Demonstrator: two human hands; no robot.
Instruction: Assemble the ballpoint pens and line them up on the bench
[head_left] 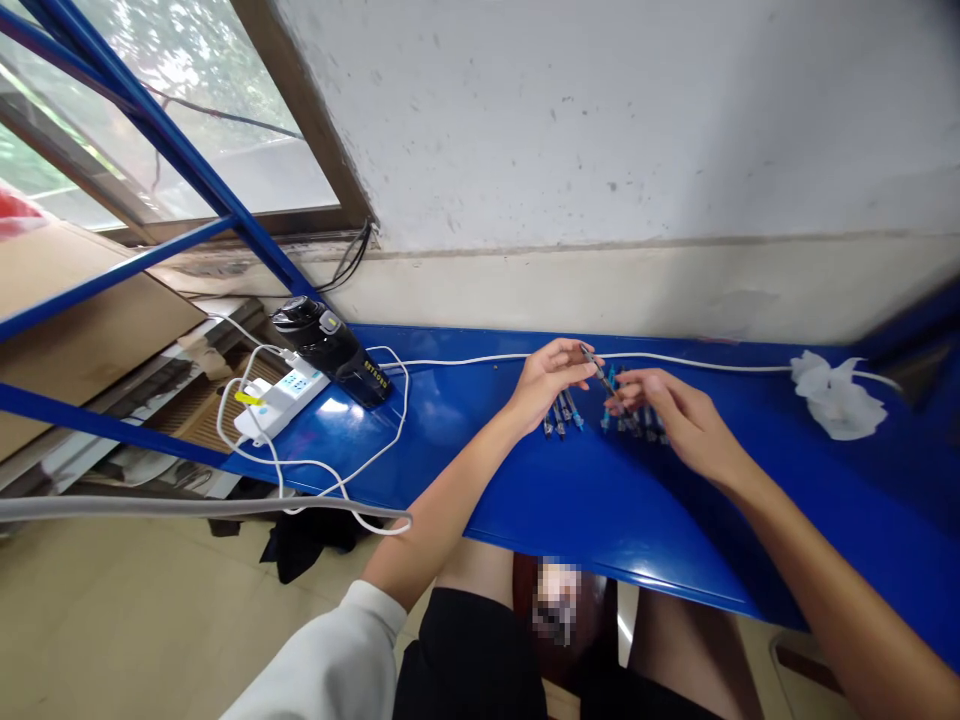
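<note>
Both hands meet over the blue tabletop [525,490], with a slim pen [598,366] slanting between them. My left hand [553,378] pinches the pen near its upper end. At the pen's lower end, the fingers of my right hand [664,405] are closed round it. Several pens [561,414] lie side by side just below my left hand, some with light-blue parts. Another group of pens [637,425] lies under my right hand, partly hidden by its fingers and shadow.
At the left stand a black bottle [334,350], tilted in view, and a white power strip [281,405] with looping cables. A white cable [465,359] runs along the back by the wall. A crumpled white plastic bag [838,395] lies at the right. Blue frame bars [187,160] cross the upper left.
</note>
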